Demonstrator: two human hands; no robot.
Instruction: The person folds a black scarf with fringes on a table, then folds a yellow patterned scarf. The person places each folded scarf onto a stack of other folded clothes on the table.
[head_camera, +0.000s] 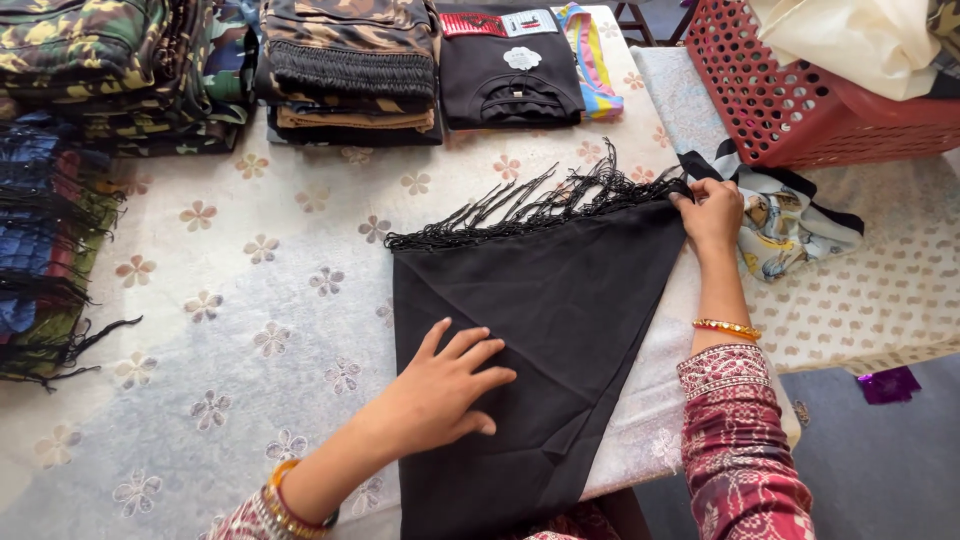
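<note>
Surface: table (250, 330) under a pale flower-print cloth; grey floor beyond its right edge.
Count: one black fringed scarf (560, 300), one red basket (800, 110), perhaps four folded stacks (345, 70) at the far edge.
Left hand (445, 385): flat, fingers spread, pressing the scarf's near fold.
Right hand (712, 212): pinching the scarf's far fringed corner.

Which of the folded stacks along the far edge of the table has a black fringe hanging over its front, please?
The middle stack, brown camouflage cloth: a black fringe hangs across its front, unlike the green camouflage stack or the black garment.
</note>
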